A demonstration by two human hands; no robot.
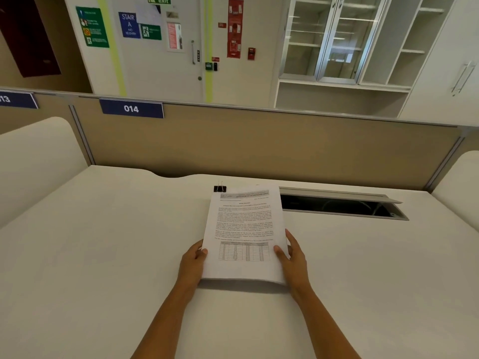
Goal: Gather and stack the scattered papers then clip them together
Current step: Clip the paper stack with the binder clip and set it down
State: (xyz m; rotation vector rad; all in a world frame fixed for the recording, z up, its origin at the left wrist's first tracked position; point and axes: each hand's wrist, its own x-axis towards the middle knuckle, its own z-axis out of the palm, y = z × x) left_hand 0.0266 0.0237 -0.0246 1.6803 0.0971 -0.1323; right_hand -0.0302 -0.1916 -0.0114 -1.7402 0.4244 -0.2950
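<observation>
A stack of printed papers (243, 229) is lifted a little above the white desk (103, 255), its top sheet showing text and a table. My left hand (193, 263) grips the stack's lower left edge, thumb on top. At the lower right edge my right hand (291, 257) grips it the same way. A black binder clip (219, 188) lies on the desk just beyond the stack's far left corner, apart from both hands.
An open cable slot (342, 206) with a raised grey lid sits in the desk to the right of the papers. A beige partition (259, 146) labelled 014 closes off the desk's far edge. Rounded white side panels stand at left and right.
</observation>
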